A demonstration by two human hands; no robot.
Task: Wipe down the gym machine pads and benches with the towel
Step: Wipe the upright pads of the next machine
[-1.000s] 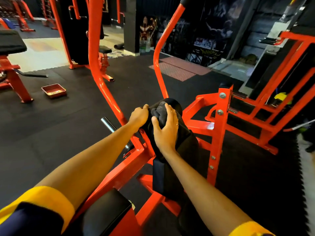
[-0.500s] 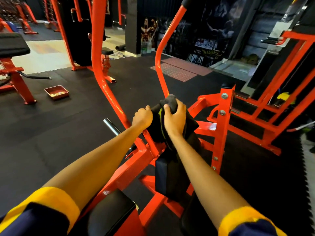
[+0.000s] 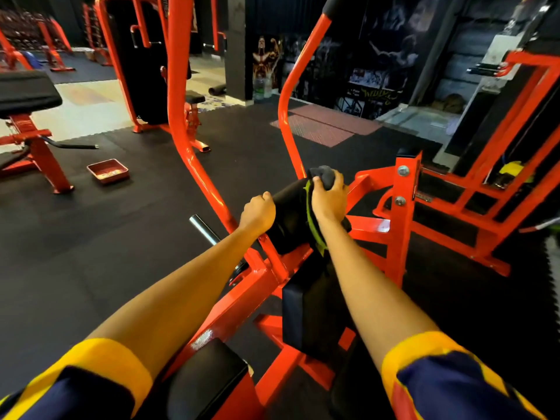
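A black chest pad (image 3: 289, 219) stands upright on the red-orange machine frame (image 3: 242, 289) in front of me. A dark towel (image 3: 324, 174) with a green stripe is draped over the pad's top. My right hand (image 3: 328, 198) grips the bunched towel at the pad's top right. My left hand (image 3: 257, 212) is curled round the pad's left edge. Below, a second black pad (image 3: 306, 316) sits lower on the frame, and the black seat (image 3: 209, 377) is at the bottom between my arms.
Two red upright handle bars (image 3: 181, 122) rise on either side of the pad. A steel weight peg (image 3: 204, 228) juts out to the left. A bench (image 3: 27, 95) and a red tray (image 3: 108, 171) sit at far left. Another red frame (image 3: 472, 189) stands at right.
My right hand has carried the towel up and to the right across the pad's top, uncovering the left part of the pad. My left hand has kept its hold on the left edge.
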